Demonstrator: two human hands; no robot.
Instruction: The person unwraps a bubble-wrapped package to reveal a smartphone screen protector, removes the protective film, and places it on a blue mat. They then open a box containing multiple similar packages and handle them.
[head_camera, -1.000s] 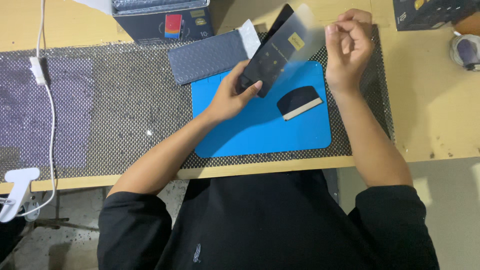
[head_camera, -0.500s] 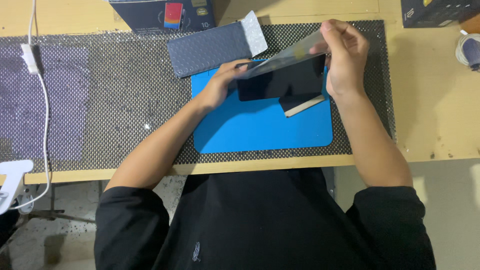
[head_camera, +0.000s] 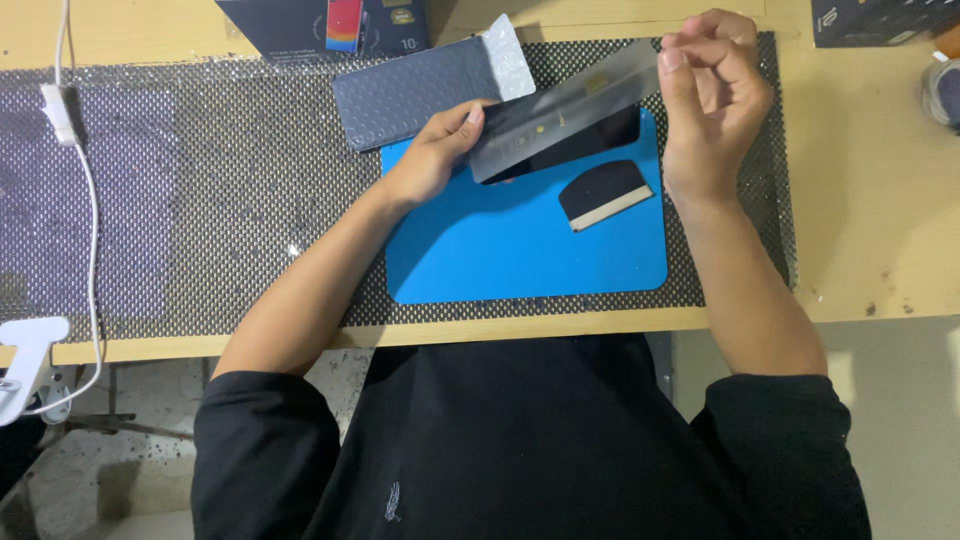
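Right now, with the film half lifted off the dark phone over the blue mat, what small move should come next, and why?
Probably keep peeling the clear film toward the right hand. That hand pinches the film's raised end, while the left hand steadies the dark phone above the blue mat. The film's left end looks close against the phone, so it seems not yet free.

Glossy film (head_camera: 570, 105); matt blue mat (head_camera: 520, 250); wood table (head_camera: 880, 200).
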